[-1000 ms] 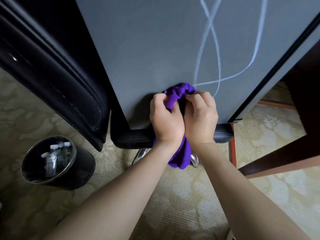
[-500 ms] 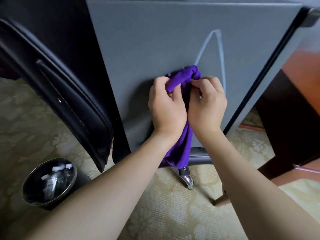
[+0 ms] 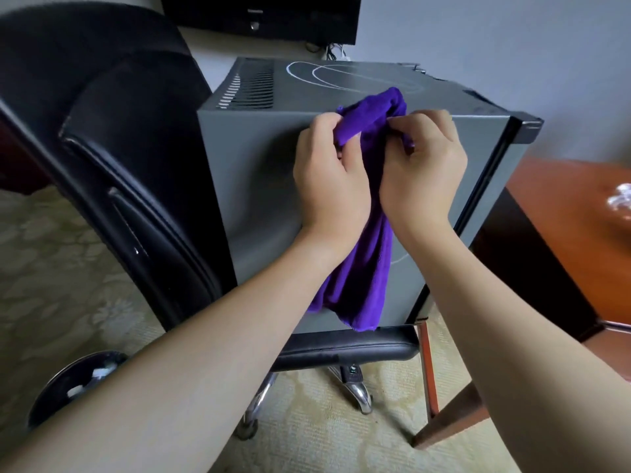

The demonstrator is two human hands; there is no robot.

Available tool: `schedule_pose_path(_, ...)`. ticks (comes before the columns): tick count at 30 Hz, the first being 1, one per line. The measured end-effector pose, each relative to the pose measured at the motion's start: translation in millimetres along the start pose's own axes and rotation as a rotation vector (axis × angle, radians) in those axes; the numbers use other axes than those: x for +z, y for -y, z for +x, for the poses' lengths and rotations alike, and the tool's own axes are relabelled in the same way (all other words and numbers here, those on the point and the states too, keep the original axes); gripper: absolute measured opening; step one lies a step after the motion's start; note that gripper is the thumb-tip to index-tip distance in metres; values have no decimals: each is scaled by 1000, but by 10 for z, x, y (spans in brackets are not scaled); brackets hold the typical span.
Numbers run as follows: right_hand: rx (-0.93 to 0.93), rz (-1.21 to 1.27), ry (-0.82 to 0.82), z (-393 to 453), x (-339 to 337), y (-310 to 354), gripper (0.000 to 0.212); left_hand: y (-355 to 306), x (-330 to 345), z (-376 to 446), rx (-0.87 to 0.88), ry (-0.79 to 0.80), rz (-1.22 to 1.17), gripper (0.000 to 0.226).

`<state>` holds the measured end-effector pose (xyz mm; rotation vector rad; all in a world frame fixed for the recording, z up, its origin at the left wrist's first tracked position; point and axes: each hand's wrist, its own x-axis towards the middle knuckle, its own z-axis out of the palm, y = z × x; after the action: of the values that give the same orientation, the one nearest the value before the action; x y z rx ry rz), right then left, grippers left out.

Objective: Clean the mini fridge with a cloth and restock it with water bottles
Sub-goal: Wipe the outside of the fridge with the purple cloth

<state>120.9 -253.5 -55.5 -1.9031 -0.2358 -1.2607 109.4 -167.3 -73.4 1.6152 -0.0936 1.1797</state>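
Two hands on one cloth (image 3: 362, 233), up against the grey side panel of the fridge (image 3: 259, 186). Left hand (image 3: 329, 175) curled round the bunched top on its left; right hand (image 3: 423, 165) pinching the same bunch from the right, fingertips tucked into the fabric. Top of the cloth lapping over the fridge's upper edge, the rest hanging down the panel almost to its bottom edge. Long axis near vertical, leaning slightly leftward toward the loose hem.

Soft, light and limp by the look of it: no shape of its own, likely to sag and fold wherever unsupported. Best taken as a wad near the top, as now, so a firm pad meets the metal; loose tail apt to drag or bunch.

Fridge itself standing on a black chair (image 3: 136, 199), door edge on its right, white chalky curves on its top (image 3: 341, 76) not yet wiped. Bin (image 3: 65, 384) on the floor below-left of the fridge, desk (image 3: 563, 233) to its right.
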Motion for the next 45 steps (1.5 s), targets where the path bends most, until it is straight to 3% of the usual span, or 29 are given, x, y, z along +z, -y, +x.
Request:
schedule_pose_path(9, -31, -5, -6, 48, -25, -67, 23, 25, 30, -16, 65, 53, 48, 18)
schedule_pose_path(16, -66, -15, 27, -346, 13, -414, 17, 351, 3, -386, 3, 65, 75, 16)
schedule_pose_path(32, 43, -34, 118, -1252, 88, -1067, 15, 979, -19, -1229, -129, 130, 153, 18)
schedule_pose_path(45, 138, -146, 228, -1972, 178, -1489, 17, 1682, -326, -1820, -137, 420, 228, 26)
